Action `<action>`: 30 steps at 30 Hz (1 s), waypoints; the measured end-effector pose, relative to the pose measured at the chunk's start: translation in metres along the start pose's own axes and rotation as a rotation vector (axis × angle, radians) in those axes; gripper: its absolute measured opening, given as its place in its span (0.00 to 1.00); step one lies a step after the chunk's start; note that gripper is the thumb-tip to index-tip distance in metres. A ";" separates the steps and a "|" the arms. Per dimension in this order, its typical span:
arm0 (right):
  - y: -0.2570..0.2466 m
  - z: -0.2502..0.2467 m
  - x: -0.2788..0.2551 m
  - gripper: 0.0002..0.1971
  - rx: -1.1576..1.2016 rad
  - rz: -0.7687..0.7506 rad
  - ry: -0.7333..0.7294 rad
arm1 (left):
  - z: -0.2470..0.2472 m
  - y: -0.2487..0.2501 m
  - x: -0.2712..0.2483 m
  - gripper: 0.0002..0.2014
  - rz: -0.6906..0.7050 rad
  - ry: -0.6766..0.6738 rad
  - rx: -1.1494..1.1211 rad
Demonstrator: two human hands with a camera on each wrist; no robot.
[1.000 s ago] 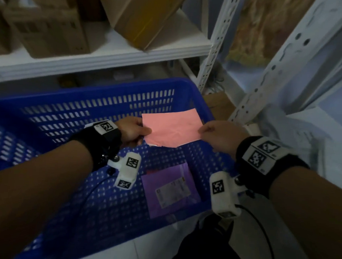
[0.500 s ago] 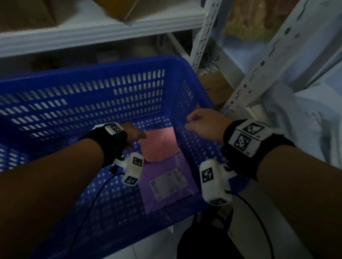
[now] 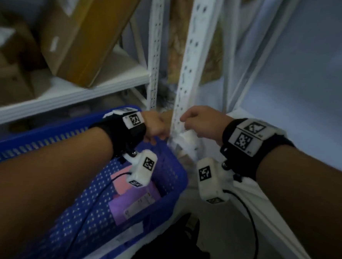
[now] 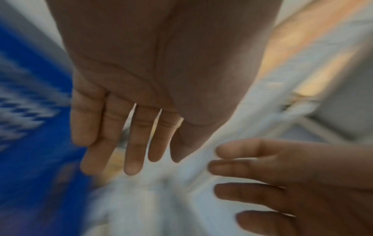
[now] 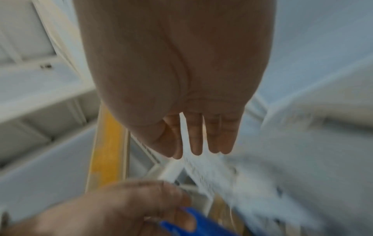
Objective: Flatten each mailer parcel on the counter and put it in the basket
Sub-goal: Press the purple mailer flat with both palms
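Observation:
A blue perforated basket (image 3: pixel 45 139) stands at the lower left. A pink mailer (image 3: pixel 121 182) and a purple mailer (image 3: pixel 133 205) with a white label lie flat inside it. A crumpled white mailer (image 3: pixel 187 138) lies just right of the basket, at the foot of a shelf post. My left hand (image 3: pixel 156 128) hovers over the basket's right corner, fingers straight (image 4: pixel 129 151) above the white mailer (image 4: pixel 161 199). My right hand (image 3: pixel 198 121) is over the same mailer, its fingers (image 5: pixel 201 143) extended and holding nothing. Both wrist views are motion-blurred.
A white perforated shelf post (image 3: pixel 189 70) rises right behind the hands. Cardboard boxes (image 3: pixel 82 33) lean on the white shelf above the basket. The white counter (image 3: pixel 280 226) runs under my right arm. A black object (image 3: pixel 168 249) lies on the floor below.
The pink mailer, held by both hands a second ago, now lies in the basket. Both hands have let go and moved right to the white mailer by the post.

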State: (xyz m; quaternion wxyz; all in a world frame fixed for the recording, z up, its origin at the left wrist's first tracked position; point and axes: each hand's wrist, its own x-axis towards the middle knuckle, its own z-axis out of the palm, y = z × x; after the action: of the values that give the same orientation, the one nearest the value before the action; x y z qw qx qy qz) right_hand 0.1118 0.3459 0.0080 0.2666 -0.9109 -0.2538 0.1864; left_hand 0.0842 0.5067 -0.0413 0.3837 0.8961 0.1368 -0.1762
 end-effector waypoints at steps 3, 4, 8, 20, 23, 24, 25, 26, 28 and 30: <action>0.012 -0.046 -0.044 0.14 0.026 0.025 0.092 | 0.005 0.077 -0.030 0.06 0.090 0.015 -0.027; 0.020 -0.061 -0.061 0.14 0.029 0.042 0.126 | 0.008 0.102 -0.037 0.06 0.126 0.017 -0.012; 0.062 -0.116 -0.136 0.14 0.060 0.130 0.222 | 0.038 0.189 -0.066 0.11 0.253 0.043 0.159; 0.241 -0.171 -0.303 0.22 0.369 0.678 0.517 | 0.181 0.325 -0.083 0.15 0.326 -0.154 0.285; 0.282 -0.149 -0.304 0.17 0.539 0.749 0.543 | 0.212 0.319 -0.058 0.15 0.292 -0.208 0.312; 0.295 -0.139 -0.299 0.13 0.589 0.775 0.537 | 0.224 0.315 -0.046 0.15 0.282 -0.220 0.330; 0.305 -0.130 -0.293 0.12 0.637 0.796 0.524 | 0.235 0.310 -0.035 0.15 0.276 -0.226 0.345; 0.314 -0.122 -0.286 0.12 0.685 0.809 0.512 | 0.244 0.305 -0.023 0.15 0.269 -0.232 0.353; 0.334 -0.107 -0.268 0.14 0.790 0.829 0.511 | 0.262 0.295 0.003 0.16 0.243 -0.259 0.324; 0.351 -0.094 -0.251 0.16 0.879 0.848 0.533 | 0.275 0.286 0.027 0.20 0.212 -0.298 0.312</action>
State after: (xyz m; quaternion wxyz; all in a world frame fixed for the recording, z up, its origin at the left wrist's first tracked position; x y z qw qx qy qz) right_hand 0.0825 -0.0877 -0.0701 0.5703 -0.7533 0.3008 0.1295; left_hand 0.1593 0.1162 -0.0469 0.2728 0.9180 -0.0451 -0.2844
